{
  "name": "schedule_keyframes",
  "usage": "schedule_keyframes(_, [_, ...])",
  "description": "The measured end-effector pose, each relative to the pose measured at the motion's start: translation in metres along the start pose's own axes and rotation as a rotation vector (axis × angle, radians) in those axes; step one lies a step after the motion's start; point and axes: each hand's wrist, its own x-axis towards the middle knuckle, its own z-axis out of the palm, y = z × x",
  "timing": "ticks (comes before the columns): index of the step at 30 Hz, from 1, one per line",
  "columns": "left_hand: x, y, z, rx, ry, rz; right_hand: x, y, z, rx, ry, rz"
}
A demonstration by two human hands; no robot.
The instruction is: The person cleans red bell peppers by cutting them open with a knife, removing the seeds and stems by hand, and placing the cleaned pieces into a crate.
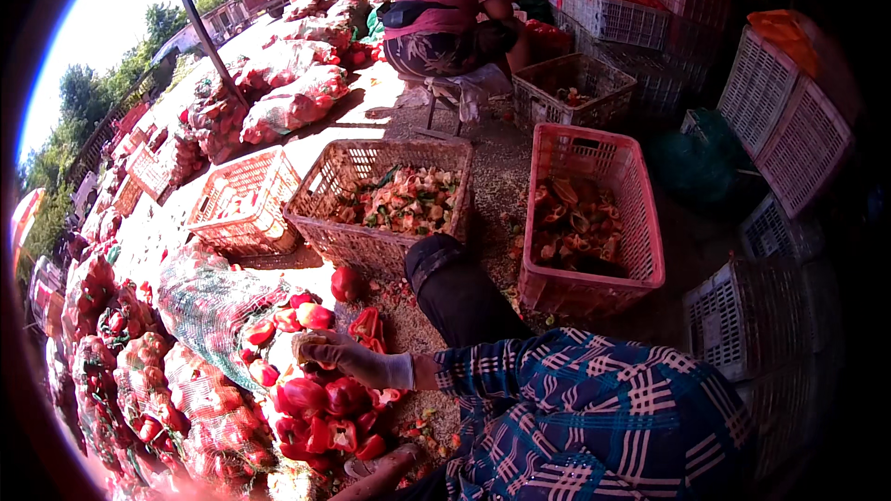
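My right hand [357, 360], in a pale glove, reaches left from a blue plaid sleeve over a heap of red bell peppers [325, 399]. Its fingers are bent and closed at a pale yellowish patch above the heap; what they grip is hidden. Several peppers below it are whole and others look cut open. Next to the heap, a white-green mesh sack [209, 301] lies with peppers at its mouth. Low in the picture, what seems to be my left hand [385, 466] is beside the heap, its fingers unclear. One loose pepper [346, 284] rests on the ground above my right hand.
Ahead stand a crate [380, 246] of pepper scraps, a red crate [594, 288] with cut pieces and a smaller crate [246, 199]. Filled net sacks [213, 399] line the left. A person [445, 14] sits beyond; stacked crates [761, 315] rise at right.
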Motion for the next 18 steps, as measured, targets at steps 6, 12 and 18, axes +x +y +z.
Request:
schedule_keyframes(6, [-0.025, 0.006, 0.007, -0.422, -0.041, -0.222, -0.001, 0.007, 0.027, 0.035, -0.029, -0.026])
schedule_keyframes(12, [-0.039, 0.015, -0.004, -0.581, -0.038, -0.303, -0.006, 0.027, 0.037, 0.172, -0.071, 0.004])
schedule_keyframes(18, [-0.008, -0.031, 0.044, -0.586, -0.018, -0.380, -0.013, 0.059, 0.005, 0.090, 0.058, -0.004])
